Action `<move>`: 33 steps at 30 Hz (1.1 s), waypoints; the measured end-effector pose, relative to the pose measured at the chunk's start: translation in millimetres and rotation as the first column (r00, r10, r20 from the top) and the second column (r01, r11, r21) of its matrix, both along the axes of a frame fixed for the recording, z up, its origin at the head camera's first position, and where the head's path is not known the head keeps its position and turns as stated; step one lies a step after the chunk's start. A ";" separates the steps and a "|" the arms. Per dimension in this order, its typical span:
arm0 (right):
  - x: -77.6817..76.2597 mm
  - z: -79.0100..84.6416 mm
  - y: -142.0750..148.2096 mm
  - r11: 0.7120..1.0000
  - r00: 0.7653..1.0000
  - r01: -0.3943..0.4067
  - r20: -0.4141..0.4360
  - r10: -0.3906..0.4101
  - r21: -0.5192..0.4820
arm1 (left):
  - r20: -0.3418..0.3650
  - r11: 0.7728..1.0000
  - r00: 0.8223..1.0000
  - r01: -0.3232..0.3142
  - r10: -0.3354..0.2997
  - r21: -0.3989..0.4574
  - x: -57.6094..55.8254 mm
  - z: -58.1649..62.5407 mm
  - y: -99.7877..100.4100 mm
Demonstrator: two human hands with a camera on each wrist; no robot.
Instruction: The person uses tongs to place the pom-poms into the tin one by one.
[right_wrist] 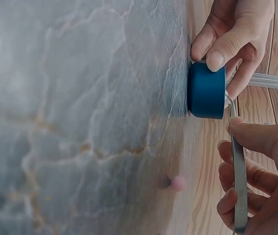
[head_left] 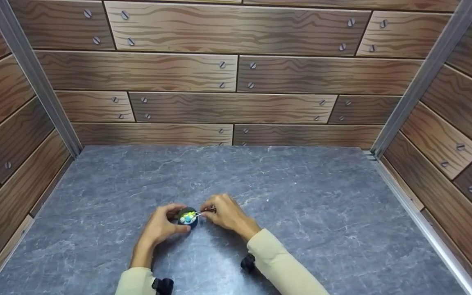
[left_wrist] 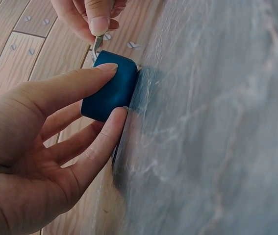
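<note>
My left hand (head_left: 159, 226) holds a small round blue cup (left_wrist: 110, 90) upright on the tabletop, thumb on one side and fingers around the other. Small yellow, white and blue balls (head_left: 187, 218) lie inside the cup, seen from above in the head view. To the right, my right hand (head_left: 227, 213) pinches a pair of metal tweezers (right_wrist: 239, 178) with a bent tip. The tweezers' tip is at the cup's mouth; whether it grips a ball cannot be made out.
A pink ball (right_wrist: 178, 183) lies on the grey marbled table (head_left: 322, 229), apart from the cup. Wood-patterned panels (head_left: 178, 73) stand at the back and both sides, with metal posts (head_left: 422, 78) at the corners.
</note>
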State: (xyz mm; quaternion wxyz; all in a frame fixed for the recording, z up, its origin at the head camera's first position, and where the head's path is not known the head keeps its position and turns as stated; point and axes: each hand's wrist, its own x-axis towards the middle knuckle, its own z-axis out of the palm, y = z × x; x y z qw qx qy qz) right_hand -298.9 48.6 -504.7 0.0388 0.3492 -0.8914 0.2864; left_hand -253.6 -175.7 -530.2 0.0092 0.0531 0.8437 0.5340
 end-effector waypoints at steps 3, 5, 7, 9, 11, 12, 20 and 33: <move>0.1 0.9 -0.5 1.000 1.000 -0.006 -0.011 0.006 -0.006 | -0.002 1.000 1.000 0.003 -0.003 -0.002 -0.3 0.1 -0.2; 0.1 1.0 -0.4 1.000 1.000 -0.014 -0.016 0.014 -0.012 | 0.000 1.000 1.000 0.002 -0.002 -0.004 -0.2 0.2 -0.1; 0.6 1.8 0.0 1.000 1.000 -0.020 -0.016 0.020 -0.017 | 0.002 1.000 1.000 0.000 0.000 -0.008 -0.3 0.2 0.2; 0.8 2.7 0.9 1.000 1.000 -0.022 -0.013 0.022 -0.015 | 0.001 1.000 1.000 -0.003 0.003 -0.014 -0.5 -0.3 0.6; 0.9 3.5 2.4 1.000 1.000 -0.022 -0.011 0.022 -0.013 | 0.008 1.000 1.000 -0.008 0.008 -0.018 -0.4 -0.3 1.1; 1.1 4.4 3.3 1.000 1.000 -0.020 -0.003 0.020 -0.011 | 0.013 1.000 1.000 -0.012 0.012 -0.019 -0.3 -0.3 1.4; -0.8 11.6 14.6 1.000 1.000 -0.011 0.027 0.012 -0.013 | 0.032 0.999 0.999 -0.034 0.035 -0.022 0.4 -0.1 2.3; -7.1 12.2 47.0 1.000 1.000 -0.010 -0.005 0.010 -0.009 | 0.017 1.000 1.000 -0.023 0.024 -0.016 0.7 0.2 1.0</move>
